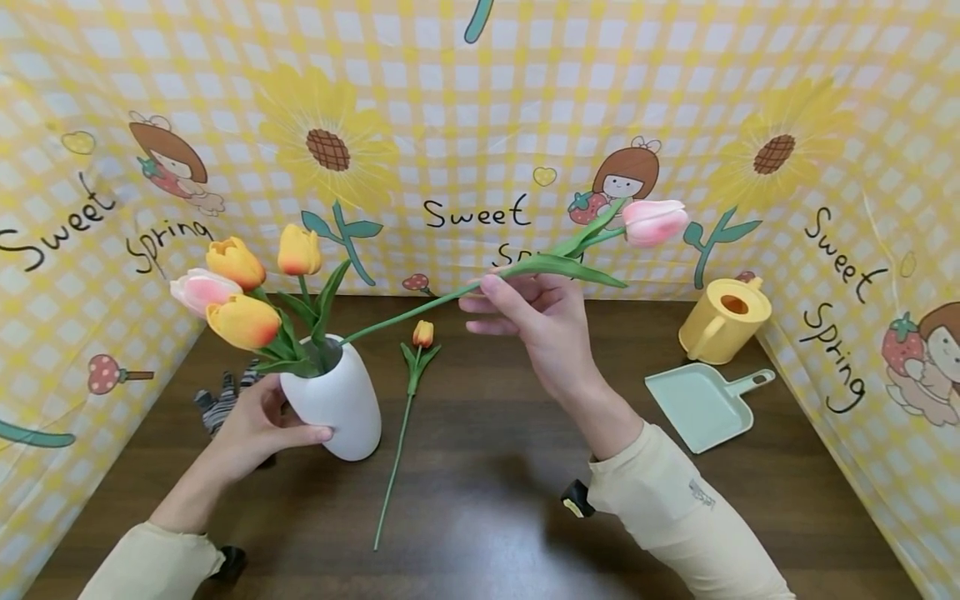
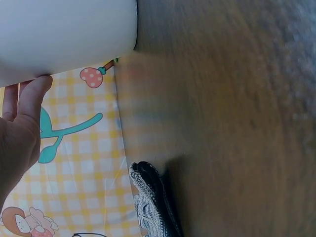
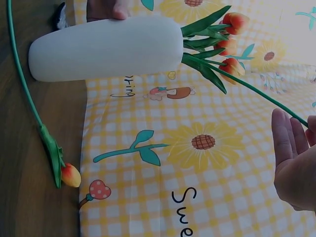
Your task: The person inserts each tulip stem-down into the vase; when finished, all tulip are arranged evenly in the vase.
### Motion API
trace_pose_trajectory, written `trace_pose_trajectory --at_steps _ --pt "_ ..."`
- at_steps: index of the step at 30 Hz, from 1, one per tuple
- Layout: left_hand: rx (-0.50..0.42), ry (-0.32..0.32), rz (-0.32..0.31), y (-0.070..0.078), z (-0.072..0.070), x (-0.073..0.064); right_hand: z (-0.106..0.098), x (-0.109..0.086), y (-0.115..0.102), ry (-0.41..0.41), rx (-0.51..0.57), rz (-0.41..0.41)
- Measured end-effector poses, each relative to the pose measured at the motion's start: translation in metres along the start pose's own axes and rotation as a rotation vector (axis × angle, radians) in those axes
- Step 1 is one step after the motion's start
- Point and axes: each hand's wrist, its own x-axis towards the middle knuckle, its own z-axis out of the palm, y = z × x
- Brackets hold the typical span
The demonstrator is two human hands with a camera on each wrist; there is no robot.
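Note:
A white vase [image 1: 347, 408] stands on the table, and my left hand [image 1: 251, 429] grips its left side with thumb in front. The left wrist view shows fingertips against the vase [image 2: 64, 34]. Several orange-yellow tulips [image 1: 243, 322] and one pink tulip [image 1: 204, 292] lean out of its mouth to the left. My right hand [image 1: 551, 329] pinches the green stem of another pink tulip [image 1: 656, 223] between thumb and fingers. This tulip slants, bloom up to the right, its stem's lower end at the vase's rim. In the right wrist view the stem [image 3: 256, 91] runs from hand to vase mouth.
An orange tulip [image 1: 422, 335] lies on the table right of the vase. Behind my left hand is a grey-and-black striped cloth item [image 1: 217, 404], partly hidden. At the right stand a yellow watering can [image 1: 712, 329] and a pale green dustpan [image 1: 705, 408]. Checked cloth walls enclose the table.

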Motion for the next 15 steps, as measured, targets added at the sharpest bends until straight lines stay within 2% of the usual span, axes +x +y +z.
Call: trace_pose_trajectory --at_steps 5,10,15 --pt "0.006 0.008 0.016 0.002 -0.004 0.000 0.006 0.003 0.003 -0.019 -0.021 -0.019" --pt "-0.019 -0.012 0.006 0.000 0.000 0.001 0.008 0.002 0.004 -0.018 -0.050 -0.013" --pt "-0.020 0.003 0.004 -0.001 0.000 -0.001 0.017 0.007 0.006 -0.065 -0.064 -0.028"
